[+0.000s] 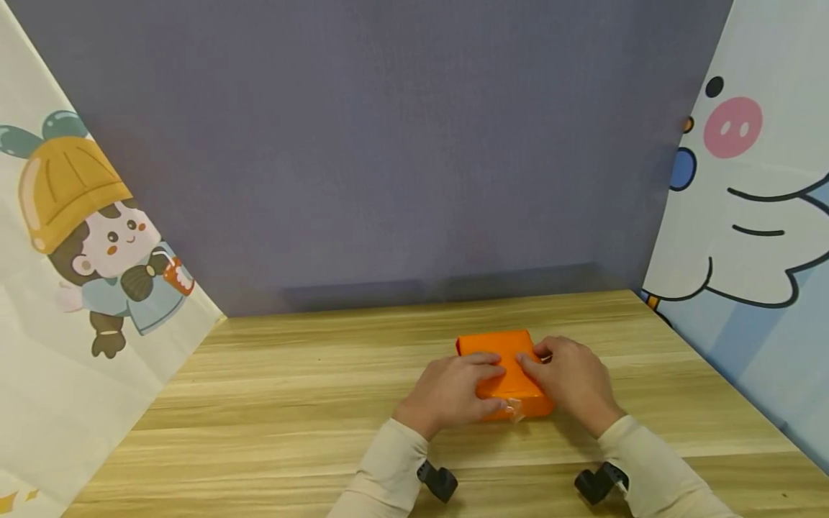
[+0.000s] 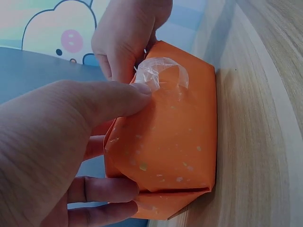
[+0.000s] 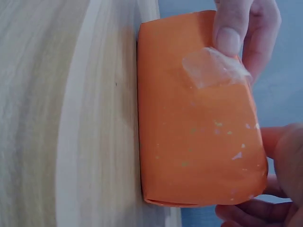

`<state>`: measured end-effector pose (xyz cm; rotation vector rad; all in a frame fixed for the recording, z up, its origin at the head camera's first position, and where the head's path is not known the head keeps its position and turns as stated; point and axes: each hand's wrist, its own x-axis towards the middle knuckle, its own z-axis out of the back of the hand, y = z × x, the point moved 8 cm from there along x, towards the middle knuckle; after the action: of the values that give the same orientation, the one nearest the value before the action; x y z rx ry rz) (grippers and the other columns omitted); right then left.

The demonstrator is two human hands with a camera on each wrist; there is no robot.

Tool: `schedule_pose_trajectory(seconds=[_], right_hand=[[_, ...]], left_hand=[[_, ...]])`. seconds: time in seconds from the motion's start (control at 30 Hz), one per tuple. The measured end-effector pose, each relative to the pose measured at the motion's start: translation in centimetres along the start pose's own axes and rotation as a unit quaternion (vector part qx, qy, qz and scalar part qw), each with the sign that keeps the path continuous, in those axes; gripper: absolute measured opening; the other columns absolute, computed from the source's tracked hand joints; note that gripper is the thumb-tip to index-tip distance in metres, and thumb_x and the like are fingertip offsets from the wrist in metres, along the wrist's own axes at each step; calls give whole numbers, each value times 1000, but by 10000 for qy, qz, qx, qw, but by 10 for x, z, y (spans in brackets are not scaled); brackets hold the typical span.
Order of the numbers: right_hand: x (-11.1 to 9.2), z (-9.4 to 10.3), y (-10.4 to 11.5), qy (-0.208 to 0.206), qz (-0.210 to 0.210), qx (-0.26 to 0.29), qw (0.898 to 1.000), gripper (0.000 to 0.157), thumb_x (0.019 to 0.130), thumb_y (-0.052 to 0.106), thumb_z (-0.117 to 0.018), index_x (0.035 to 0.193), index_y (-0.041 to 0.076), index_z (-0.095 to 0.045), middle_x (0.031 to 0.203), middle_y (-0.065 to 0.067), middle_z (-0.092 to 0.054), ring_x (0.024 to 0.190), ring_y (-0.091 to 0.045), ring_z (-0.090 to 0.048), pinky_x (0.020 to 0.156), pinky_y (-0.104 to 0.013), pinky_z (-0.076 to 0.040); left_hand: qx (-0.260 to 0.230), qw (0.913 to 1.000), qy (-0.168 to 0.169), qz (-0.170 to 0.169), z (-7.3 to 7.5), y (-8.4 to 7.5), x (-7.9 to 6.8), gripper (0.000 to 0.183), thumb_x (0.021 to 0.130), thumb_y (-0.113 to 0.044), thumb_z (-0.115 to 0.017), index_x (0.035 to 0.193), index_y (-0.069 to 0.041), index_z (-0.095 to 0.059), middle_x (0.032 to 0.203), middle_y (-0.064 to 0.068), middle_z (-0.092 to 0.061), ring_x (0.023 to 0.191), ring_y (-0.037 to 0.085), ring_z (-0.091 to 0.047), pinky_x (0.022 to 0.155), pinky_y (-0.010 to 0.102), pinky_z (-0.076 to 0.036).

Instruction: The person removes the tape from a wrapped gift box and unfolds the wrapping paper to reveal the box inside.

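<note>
A box-shaped package [image 1: 501, 345] wrapped in orange paper lies on the wooden table. Clear tape [image 2: 163, 71] sticks up in a loop at its front upper edge. My left hand [image 1: 450, 392] rests over the package's left part, its fingers stretched across the top and its thumb pressing at the tape. At the right side my right hand [image 1: 576, 378] grips the package, thumb on top and fingers bent over the side edge. In the right wrist view, a folded end of the orange paper shows low on the package, beside the right hand's fingers [image 3: 251, 213].
The wood-grain tabletop [image 1: 278, 403] meets a grey upright panel [image 1: 388, 144] at the back. Cartoon-printed sheets stand at the left [image 1: 39, 302] and the right [image 1: 771, 237]. A small black camera sits at each wrist.
</note>
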<state>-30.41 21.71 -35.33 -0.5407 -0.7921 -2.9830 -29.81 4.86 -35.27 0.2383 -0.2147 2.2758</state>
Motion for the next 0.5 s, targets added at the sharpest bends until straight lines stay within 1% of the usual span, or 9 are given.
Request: schedule_pose_trajectory(seconds=[0.23, 0.37, 0.5], right_hand=[[0, 2, 9, -134, 196, -462, 9986, 27, 87, 39, -75, 90, 12, -78, 86, -5, -71, 63, -17, -58, 50, -36, -45], [-1, 4, 13, -217, 395, -647, 9969, 23, 87, 36, -75, 82, 14, -76, 77, -2, -66, 58, -17, -54, 47, -35, -42], [-1, 8, 19, -231, 658, -925, 9933, 23, 86, 33, -76, 72, 16, -70, 65, 1, -57, 51, -17, -48, 43, -34, -38]], left_hand=[[-27, 10000, 13, 53, 0, 0, 0, 49, 92, -52, -66, 134, -26, -67, 142, -15, -55, 122, 9, -58, 93, 28, -50], [28, 10000, 6, 28, 0, -1, 0, 49, 92, -54, -66, 133, -27, -67, 142, -15, -55, 121, 8, -59, 91, 26, -51], [200, 9996, -129, -116, 1, -6, 1, 50, 92, -56, -66, 131, -26, -69, 140, -14, -58, 116, 7, -62, 87, 25, -52]])
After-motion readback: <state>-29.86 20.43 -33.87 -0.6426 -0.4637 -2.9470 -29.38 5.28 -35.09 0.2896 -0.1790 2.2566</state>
